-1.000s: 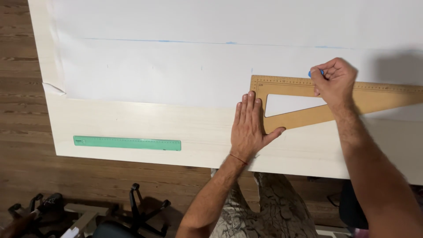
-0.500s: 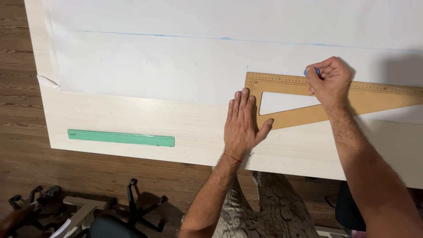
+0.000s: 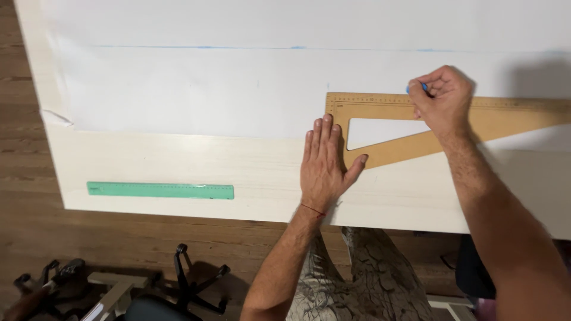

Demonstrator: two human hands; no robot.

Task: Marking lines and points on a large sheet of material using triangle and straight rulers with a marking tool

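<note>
packages: none in view
labels: none in view
signs: none in view
screens: none in view on the table or floor

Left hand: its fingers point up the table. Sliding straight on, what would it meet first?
The left hand would likely slide onto the white paper, skirting the wooden set square.

pale wooden table (image 3: pixel 178 163) stands over a dark plank floor (image 3: pixel 35 238). lying directly on it — a large white paper sheet (image 3: pixel 208 89) covering the far part, a green ruler (image 3: pixel 160 190) flat near the front edge, left side, and a wooden set square (image 3: pixel 452 128) overlapping paper and bare board — right side.
</note>
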